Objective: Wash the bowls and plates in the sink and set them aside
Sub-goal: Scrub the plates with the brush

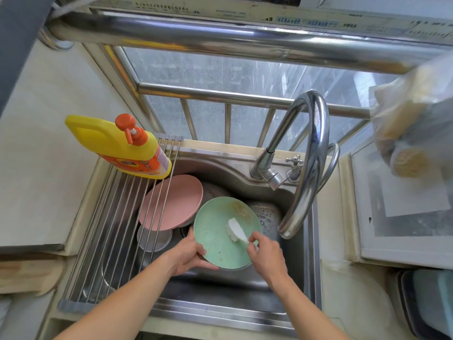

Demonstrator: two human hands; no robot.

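Two hands work over a steel sink (245, 285) that fills the middle of the view. At 12 o'clock from the basin a curved metal tap (311, 153) arches over it, its spout ending above the basin's 3 o'clock side. A roll-up rack (117, 229) of steel rods covers the sink's 9 o'clock side, its rods running from 12 toward 6 o'clock. At the rack's 12 o'clock end lies a yellow soap bottle (115, 143) with an orange pump, its long axis running from 10 toward 4 o'clock. Under the rods a pink plate (171, 202) rests tilted in the basin, over a steel bowl (154, 238).

The green plate (226, 233) is held above the basin's middle, face up and tilted, with brown residue near its 1 o'clock rim. The left hand (188, 255) grips its rim at 8 o'clock, thumb on the upper face, fingers curled underneath. The right hand (266, 256) has its grip pinched on the handle of a white brush (235, 230), whose long axis runs from 4 toward 10 o'clock, bristles pressed on the plate's middle.
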